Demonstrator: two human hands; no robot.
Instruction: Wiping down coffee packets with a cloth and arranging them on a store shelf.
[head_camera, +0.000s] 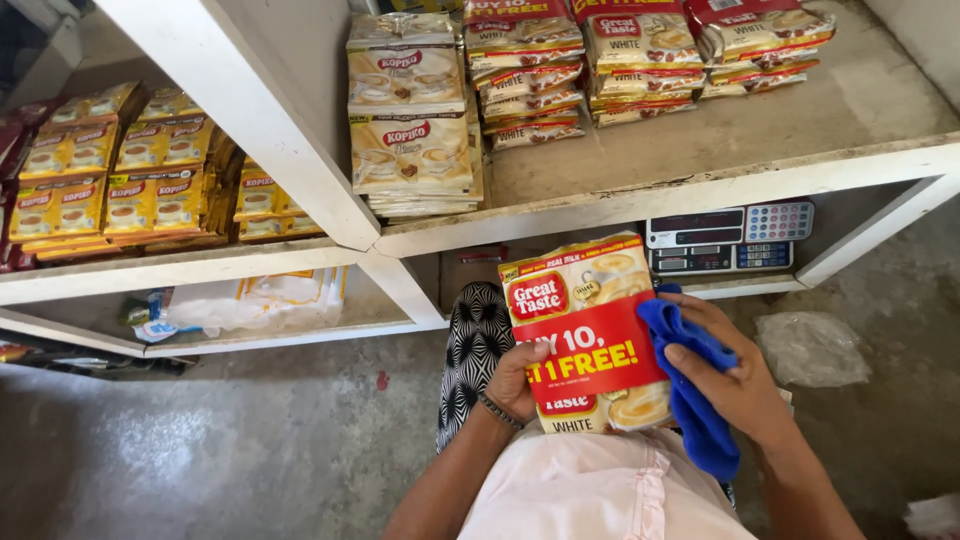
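My left hand (517, 380) grips the lower left edge of a red and cream pack of coffee sachets (585, 335), held upright in front of the shelves. My right hand (740, 385) presses a blue cloth (695, 385) against the pack's right edge. A dark beaded bracelet sits on my left wrist.
White shelves (640, 200) hold stacks of cream sachet packs (410, 115) and red-topped packs (640, 55). Yellow packs (110, 170) fill the left shelf. A digital scale (728, 238) sits on the lower shelf, clear plastic bags (255, 303) to its left. A crumpled plastic bag (812, 347) lies on the concrete floor.
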